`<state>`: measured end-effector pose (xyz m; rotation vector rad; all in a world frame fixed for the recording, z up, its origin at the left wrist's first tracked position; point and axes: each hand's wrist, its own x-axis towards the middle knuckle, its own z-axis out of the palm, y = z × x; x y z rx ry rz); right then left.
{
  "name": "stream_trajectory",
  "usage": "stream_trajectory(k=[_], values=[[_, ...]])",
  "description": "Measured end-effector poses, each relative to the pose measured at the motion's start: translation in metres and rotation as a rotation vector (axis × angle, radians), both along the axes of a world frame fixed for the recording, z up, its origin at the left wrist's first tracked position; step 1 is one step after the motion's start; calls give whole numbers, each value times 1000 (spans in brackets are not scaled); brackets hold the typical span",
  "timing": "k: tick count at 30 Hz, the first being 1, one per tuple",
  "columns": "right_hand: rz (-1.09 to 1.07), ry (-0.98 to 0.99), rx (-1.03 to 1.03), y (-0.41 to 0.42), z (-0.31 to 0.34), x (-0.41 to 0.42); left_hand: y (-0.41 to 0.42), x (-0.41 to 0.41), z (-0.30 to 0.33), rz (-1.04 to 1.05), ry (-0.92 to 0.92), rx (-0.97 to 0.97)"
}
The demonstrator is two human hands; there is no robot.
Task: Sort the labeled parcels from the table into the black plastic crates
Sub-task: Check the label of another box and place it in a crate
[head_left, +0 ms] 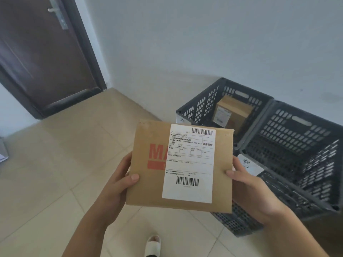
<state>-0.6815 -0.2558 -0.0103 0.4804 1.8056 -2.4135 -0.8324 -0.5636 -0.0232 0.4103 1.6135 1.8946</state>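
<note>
— What do the hands have hold of?

— One flat cardboard parcel (181, 164), carried between them above the tiled floor (65, 173). The left hand (118, 180) grips its left edge: the thumb lies across the top face, just beside the red printing, and the fingers curl out of sight underneath. The right hand (248, 184) grips the right edge the same way, thumb tip pressed on the top face near the edge of the white shipping label (189, 164), the rest of the fingers hidden below the box.

— So neither hand is spread wide?

— No, both are closed around the parcel's edges (how tightly the lower fingers wrap cannot be told, since the cardboard covers them).

— And where is the parcel relative to the crates?

— It hangs in front of the near crate (297, 164), its right edge overlapping that crate's left corner in the view. The near crate is black latticed plastic with a white tag (250, 164) on its rim, just beside the right hand. Beyond the parcel stands the far crate (204, 104), touching the near one along a side, against the pale wall (204, 43).

— Anything inside them?

— The far crate holds a smaller labeled box (232, 112), tilted. Left of the parcel and further off is a dark door (42, 58); below it, a light shoe (153, 245).
</note>
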Motion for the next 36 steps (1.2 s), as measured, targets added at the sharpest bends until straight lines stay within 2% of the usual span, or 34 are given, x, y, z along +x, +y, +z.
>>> stream_trajectory(k=[3, 7, 14, 22, 26, 32, 36], values=[[-55, -19, -34, 5, 10, -33, 14, -60, -2, -109, 15, -8], [-283, -62, -106, 20, 14, -59, 48, -127, -7, -262, 114, -31], [-480, -23, -130, 72, 22, -81, 152, -207, 5, -478, 187, -38], [-688, 70, -184, 174, 6, -146, 301, -276, 35, -465, 243, -63], [-715, -38, -171, 217, -14, -178, 360, -298, 22, -542, 255, -192], [-856, -363, -225, 241, -63, -205, 414, -316, -25, -599, 84, -464], [-899, -479, -259, 246, -81, -221, 432, -324, -52, -622, 112, -647]])
